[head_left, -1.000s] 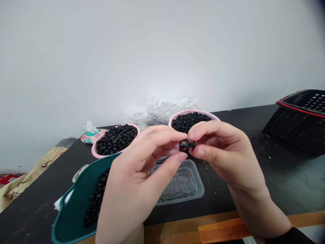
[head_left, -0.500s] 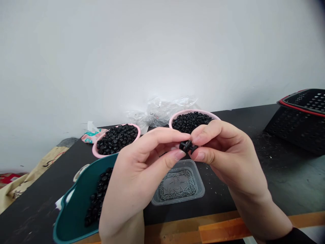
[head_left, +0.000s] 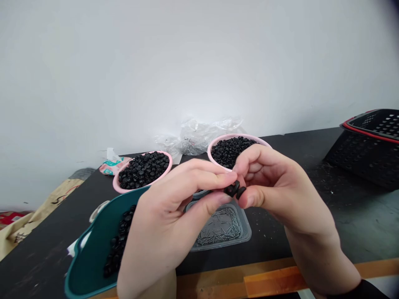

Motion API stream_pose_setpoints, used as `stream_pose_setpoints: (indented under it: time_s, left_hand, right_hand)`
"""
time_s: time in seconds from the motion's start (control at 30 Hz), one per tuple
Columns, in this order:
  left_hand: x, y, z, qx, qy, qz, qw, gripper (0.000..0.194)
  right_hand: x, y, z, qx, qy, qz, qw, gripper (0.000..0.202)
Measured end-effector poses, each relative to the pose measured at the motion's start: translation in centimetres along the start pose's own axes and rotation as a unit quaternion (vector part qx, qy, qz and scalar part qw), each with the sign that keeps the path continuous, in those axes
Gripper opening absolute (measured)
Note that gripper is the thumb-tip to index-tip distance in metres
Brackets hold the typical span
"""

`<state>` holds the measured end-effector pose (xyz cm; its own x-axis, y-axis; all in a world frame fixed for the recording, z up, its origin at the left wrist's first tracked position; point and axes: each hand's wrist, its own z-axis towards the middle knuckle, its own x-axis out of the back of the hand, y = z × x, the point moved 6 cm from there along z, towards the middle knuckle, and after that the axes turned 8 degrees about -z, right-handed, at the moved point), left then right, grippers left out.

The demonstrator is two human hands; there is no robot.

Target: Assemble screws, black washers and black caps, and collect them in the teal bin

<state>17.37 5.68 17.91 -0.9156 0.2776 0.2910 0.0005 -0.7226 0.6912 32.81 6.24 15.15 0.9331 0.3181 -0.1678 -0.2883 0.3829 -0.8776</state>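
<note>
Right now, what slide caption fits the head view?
Left hand and right hand hold a small black part over a dark table, near a clear container of thin metal pieces.

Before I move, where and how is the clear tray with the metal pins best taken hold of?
Probably by the rim at the right end of the clear tray, coming in low from the right. That lip juts out and shows plainly, while the left hand hides the left end. Keep it level: it's open-topped, and the metal pins lie loose inside.
</note>
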Motion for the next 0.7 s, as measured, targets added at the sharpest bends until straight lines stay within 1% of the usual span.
stream_pose_setpoints:
  time_s: [0.1,0.17,0.23,0.3,0.37,0.43,0.5,0.6,0.63,0.67,0.7]
  left_hand:
    - [-0.2,0.0,0.1,-0.003,0.014,0.028,1.000,0.033]
    - [-0.2,0.2,0.2,-0.009,0.037,0.073,0.997,0.035]
    - [-0.3,0.3,0.1,-0.005,0.048,0.115,0.992,0.035]
    - [-0.4,0.4,0.0,0.001,0.046,0.153,0.987,0.035]
    - [-0.4,0.5,-0.2,0.007,0.041,0.185,0.982,0.036]
    - [-0.3,0.5,-0.2,0.010,0.040,0.194,0.980,0.037]
    - [-0.1,0.3,-0.1,0.027,0.052,0.187,0.981,0.038]
    - [0.7,0.6,-0.2,0.058,0.104,0.184,0.976,0.037]
    - [1.1,0.8,-0.3,0.058,0.131,0.181,0.973,0.035]
    - [1.7,1.1,-0.7,0.053,0.166,0.172,0.970,0.034]
    - [2.2,1.3,-1.1,0.049,0.187,0.151,0.969,0.033]
  right_hand:
    - [0.1,-0.4,0.2,0.018,-0.022,-0.070,0.997,0.021]
    - [-0.1,-0.8,0.3,0.056,-0.042,-0.144,0.987,0.015]
    - [-0.4,-0.9,0.3,0.088,-0.057,-0.199,0.974,0.012]
    - [-0.5,-0.7,0.3,0.100,-0.045,-0.220,0.969,0.012]
    - [-0.4,-0.5,0.3,0.110,-0.013,-0.239,0.965,0.015]
    - [-0.5,-0.8,0.2,0.136,0.010,-0.261,0.956,0.020]
    - [-0.6,-1.2,0.1,0.163,0.021,-0.275,0.947,0.021]
    - [-0.9,-1.0,0.4,0.176,0.033,-0.275,0.945,0.022]
    - [-1.2,-0.4,0.7,0.169,0.031,-0.276,0.946,0.023]
    - [-1.7,0.6,1.0,0.155,0.021,-0.275,0.949,0.022]
    - [-2.6,1.9,1.4,0.134,0.004,-0.278,0.951,0.019]
